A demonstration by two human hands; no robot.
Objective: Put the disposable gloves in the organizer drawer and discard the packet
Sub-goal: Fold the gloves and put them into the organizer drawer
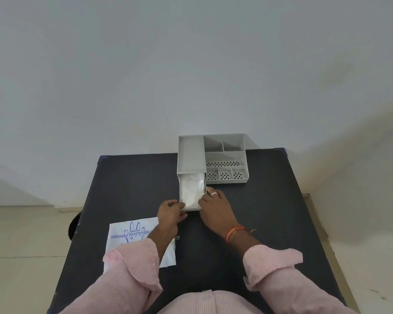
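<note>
A: Logging positions first. Grey organizer (222,155) stands at the far edge of the dark table (127,177), close against the pale wall (191,64). Its drawer (181,193) is pulled out toward the person, on the organizer's left side.

B: Contents of the drawer?

A: Disposable gloves (192,191), a whitish translucent wad, lie inside it and fill most of the visible tray. The front end of the wad reaches the drawer's near edge.

B: Hands?

A: Left hand (170,213) is at the drawer's near left corner, fingers curled around the front edge and touching the gloves there. Right hand (213,208) is at the near right corner, fingers bent over the right wall and pressing on the wad; a ring (214,194) shows on one finger. Neither hand is closed in a fist; both are half-curled against drawer and gloves. Whether either truly pinches the plastic, I cannot tell.

B: Packet?

A: Packet (132,234) lies flat on the table, near and to the left of the drawer, blue print facing up, partly hidden under the left forearm. Not held.

B: Other notes?

A: Orange thread band (234,233) on the right wrist. Pink striped sleeves (275,266) rolled back on both arms. Organizer's open-top compartments show perforated floors.
</note>
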